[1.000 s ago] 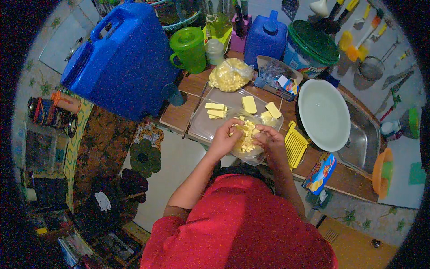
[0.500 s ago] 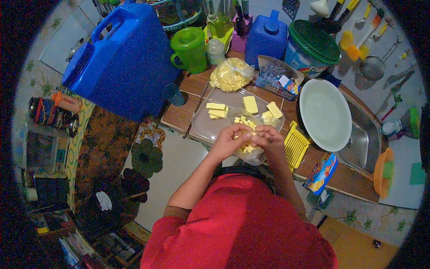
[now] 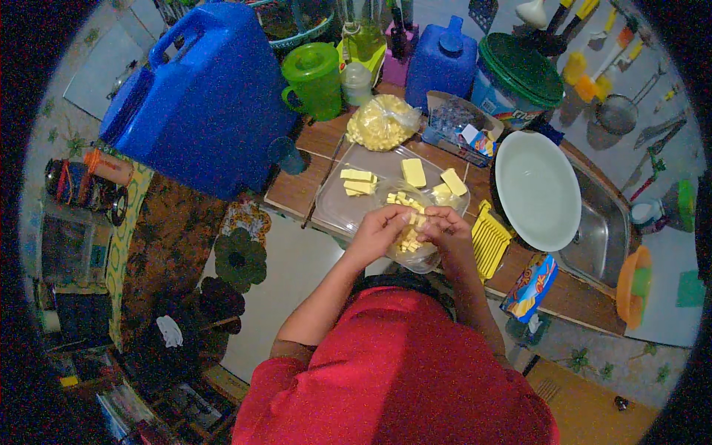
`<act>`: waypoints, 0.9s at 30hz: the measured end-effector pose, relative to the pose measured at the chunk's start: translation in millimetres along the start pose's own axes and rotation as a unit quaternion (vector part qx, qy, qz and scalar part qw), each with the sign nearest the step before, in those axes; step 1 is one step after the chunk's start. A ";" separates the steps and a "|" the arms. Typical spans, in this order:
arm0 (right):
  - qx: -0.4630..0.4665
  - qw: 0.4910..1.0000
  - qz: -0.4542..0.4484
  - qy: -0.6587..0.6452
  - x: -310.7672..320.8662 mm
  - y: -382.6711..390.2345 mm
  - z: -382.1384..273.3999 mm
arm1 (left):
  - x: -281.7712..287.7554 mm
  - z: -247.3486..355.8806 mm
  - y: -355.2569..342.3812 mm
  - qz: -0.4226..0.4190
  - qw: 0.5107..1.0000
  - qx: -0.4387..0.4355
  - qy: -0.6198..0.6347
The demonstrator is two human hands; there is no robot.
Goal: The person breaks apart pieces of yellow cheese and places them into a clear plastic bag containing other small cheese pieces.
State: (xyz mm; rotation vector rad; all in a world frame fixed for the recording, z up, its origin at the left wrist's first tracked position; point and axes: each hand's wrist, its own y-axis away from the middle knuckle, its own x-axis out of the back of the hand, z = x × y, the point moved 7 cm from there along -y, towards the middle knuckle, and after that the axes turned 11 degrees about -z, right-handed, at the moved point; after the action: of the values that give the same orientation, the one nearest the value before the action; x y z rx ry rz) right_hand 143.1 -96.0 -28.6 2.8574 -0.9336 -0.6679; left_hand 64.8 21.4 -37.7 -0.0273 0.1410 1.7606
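Both hands meet over a clear plastic bag (image 3: 426, 261) that holds small yellow cheese cubes (image 3: 405, 199). My left hand (image 3: 378, 231) is closed, its fingertips pinching small cheese pieces (image 3: 417, 220). From the other side my right hand (image 3: 449, 228) pinches at the same pieces, fingers curled. The fingers partly hide what lies between them. Beyond the hands is a translucent tray (image 3: 337, 194), bearing stacked cheese slabs (image 3: 358, 182), a cheese block (image 3: 414, 173) and another block (image 3: 452, 182) on the right. A tied bag of cheese cubes (image 3: 382, 124) rests at the tray's far edge.
A yellow slotted slicer (image 3: 489, 241) lies right of my hands, near a blue carton (image 3: 531, 288). A pale oval basin (image 3: 538, 191) leans over the sink (image 3: 604, 222). Farther back stand a green pitcher (image 3: 311, 80), a large blue jug (image 3: 200, 96) and a lidded bucket (image 3: 519, 70).
The fingers have shifted slightly, and more of the cheese pieces shows between them. Both hands stay over the bag, and the tray's contents are unchanged.
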 end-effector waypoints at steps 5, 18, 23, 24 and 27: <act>0.024 0.999 0.028 0.034 3.0 -1.3 -6.0 | 13.6 -7.5 -1.4 0.058 0.998 0.031 0.005; 0.047 0.994 0.044 0.083 5.6 -6.7 -1.5 | 26.9 -14.2 5.4 0.014 0.920 0.134 -0.368; 0.181 0.914 0.065 0.358 14.1 -10.2 -3.7 | 19.6 5.5 17.5 -0.043 0.888 0.186 -0.419; 0.180 0.914 0.062 0.358 10.0 -8.2 -8.1 | 21.7 2.6 20.6 -0.040 0.888 0.188 -0.418; 0.082 0.899 0.071 0.424 7.1 -5.0 -11.2 | 24.0 -3.5 27.3 -0.042 0.890 0.167 -0.423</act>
State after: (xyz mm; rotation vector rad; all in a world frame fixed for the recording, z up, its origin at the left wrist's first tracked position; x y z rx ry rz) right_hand 155.8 -96.8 -22.2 2.6869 -1.0170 0.6666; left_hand 33.2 39.4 -41.3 0.9610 -0.1950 1.4999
